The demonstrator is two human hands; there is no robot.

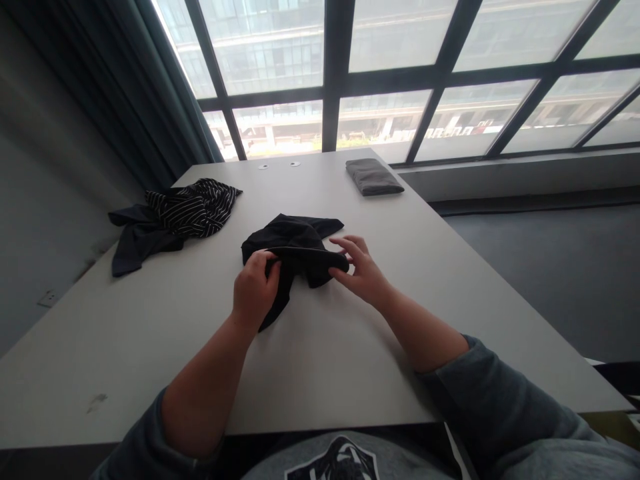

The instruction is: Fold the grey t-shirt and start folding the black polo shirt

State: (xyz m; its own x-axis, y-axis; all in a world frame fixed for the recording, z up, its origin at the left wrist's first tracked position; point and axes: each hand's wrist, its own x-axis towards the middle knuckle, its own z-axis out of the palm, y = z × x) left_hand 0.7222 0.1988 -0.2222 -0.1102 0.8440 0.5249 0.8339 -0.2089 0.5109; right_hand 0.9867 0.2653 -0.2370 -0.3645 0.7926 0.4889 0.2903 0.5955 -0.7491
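Grey sleeves are cut off by the lower edge. At mid-table, a soft, crumpled black garment is pinched at its near hem by the closed left hand and by the half-open right hand; the hem runs left to right. Its folds are lost in shadow.

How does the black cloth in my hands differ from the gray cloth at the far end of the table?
The black cloth is crumpled and loosely bunched; the gray cloth is folded into a neat flat rectangle. The black cloth is gripped by the left hand and right hand; the gray cloth lies untouched near the window. Both rest on the white table.
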